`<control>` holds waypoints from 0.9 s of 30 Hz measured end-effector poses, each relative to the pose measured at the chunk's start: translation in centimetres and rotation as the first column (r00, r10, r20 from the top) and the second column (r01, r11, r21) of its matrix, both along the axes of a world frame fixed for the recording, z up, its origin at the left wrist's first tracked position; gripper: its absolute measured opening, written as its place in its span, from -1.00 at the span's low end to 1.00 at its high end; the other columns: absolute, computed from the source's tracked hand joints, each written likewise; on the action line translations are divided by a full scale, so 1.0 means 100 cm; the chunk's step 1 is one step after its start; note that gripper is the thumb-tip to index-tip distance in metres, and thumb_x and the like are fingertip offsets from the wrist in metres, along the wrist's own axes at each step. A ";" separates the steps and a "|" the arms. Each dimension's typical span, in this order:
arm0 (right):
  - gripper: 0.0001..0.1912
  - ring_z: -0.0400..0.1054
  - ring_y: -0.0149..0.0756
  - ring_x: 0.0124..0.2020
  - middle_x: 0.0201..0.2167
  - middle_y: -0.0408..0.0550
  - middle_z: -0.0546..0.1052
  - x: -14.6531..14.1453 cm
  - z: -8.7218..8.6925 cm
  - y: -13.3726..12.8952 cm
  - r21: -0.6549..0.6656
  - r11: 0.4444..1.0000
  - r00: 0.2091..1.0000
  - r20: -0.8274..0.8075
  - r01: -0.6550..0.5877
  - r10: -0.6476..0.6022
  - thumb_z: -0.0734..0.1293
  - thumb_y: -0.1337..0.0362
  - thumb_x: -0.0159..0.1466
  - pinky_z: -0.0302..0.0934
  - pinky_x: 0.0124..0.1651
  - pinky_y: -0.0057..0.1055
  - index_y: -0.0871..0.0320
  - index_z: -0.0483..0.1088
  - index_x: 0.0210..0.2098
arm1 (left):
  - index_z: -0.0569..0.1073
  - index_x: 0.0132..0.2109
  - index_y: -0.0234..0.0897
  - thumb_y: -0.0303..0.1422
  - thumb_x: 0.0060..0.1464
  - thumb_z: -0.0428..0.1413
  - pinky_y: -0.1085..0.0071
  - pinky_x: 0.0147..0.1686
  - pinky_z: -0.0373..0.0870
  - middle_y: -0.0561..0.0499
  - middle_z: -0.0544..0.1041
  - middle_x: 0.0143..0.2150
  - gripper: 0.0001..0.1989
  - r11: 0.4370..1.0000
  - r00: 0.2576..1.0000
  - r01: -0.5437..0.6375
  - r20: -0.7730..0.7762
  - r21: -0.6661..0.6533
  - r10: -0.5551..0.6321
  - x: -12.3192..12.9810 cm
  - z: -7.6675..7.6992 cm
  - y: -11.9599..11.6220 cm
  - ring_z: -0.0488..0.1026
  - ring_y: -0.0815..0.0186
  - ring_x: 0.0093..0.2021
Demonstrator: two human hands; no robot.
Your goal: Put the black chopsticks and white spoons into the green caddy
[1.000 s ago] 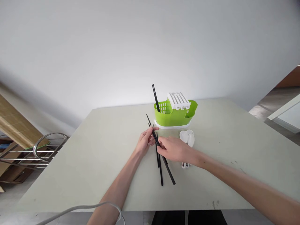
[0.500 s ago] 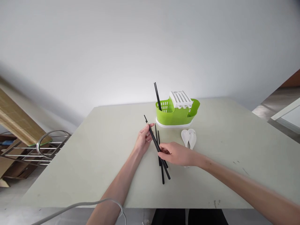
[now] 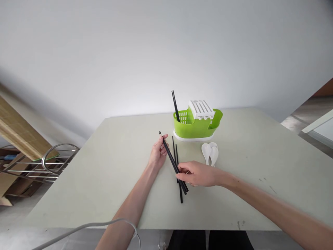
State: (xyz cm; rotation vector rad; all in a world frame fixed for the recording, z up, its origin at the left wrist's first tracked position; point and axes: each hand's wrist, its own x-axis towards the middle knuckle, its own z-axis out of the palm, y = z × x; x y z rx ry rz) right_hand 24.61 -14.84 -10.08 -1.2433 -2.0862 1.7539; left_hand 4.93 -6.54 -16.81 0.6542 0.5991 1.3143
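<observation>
So both hands are working on one pair of black chopsticks [image 3: 168, 152]. The left hand [image 3: 158, 150] is holding them near their thin ends, thumb and fingers closing around them, while the right hand [image 3: 195, 173] is pinching them lower down, closer to the thick ends. The pair is running on a slant between the two hands: thin ends are poking out just past the left thumb, and thick ends are sticking out below the right fingertips, pointing toward the person.

Two loose chopsticks [image 3: 181, 196] are lying on the table [image 3: 91, 194], right underneath the slanting pair as the camera is seeing it. Their thin ends are pointing toward the wall [image 3: 166, 55], just beside the left hand, and the thick end of one is showing below the right hand.

Farther back, a green basket [image 3: 192, 130] is sitting on a white base [image 3: 195, 139], with a slotted white top [image 3: 201, 109] rising over its middle. Two more chopsticks [image 3: 175, 102] are leaning upright in its left compartment. Some white spoons [image 3: 210, 152] are bunching together just beyond the right hand, their handles mostly hiding behind it. A grey cable [image 3: 85, 227] is looping across the left forearm.
</observation>
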 end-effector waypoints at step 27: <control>-0.53 0.18 -0.46 -0.50 -0.41 -0.18 0.42 -0.001 0.004 0.001 -0.089 0.996 0.999 -0.012 0.030 -0.031 0.34 -0.11 0.36 0.01 -0.45 -0.46 0.09 0.15 -0.40 | 0.59 -0.03 -0.33 -0.19 0.14 0.38 0.61 -0.67 0.01 0.28 0.01 -0.58 -0.64 0.992 0.990 -0.115 0.071 -0.049 0.118 -0.001 -0.001 0.002 -0.03 0.57 -0.65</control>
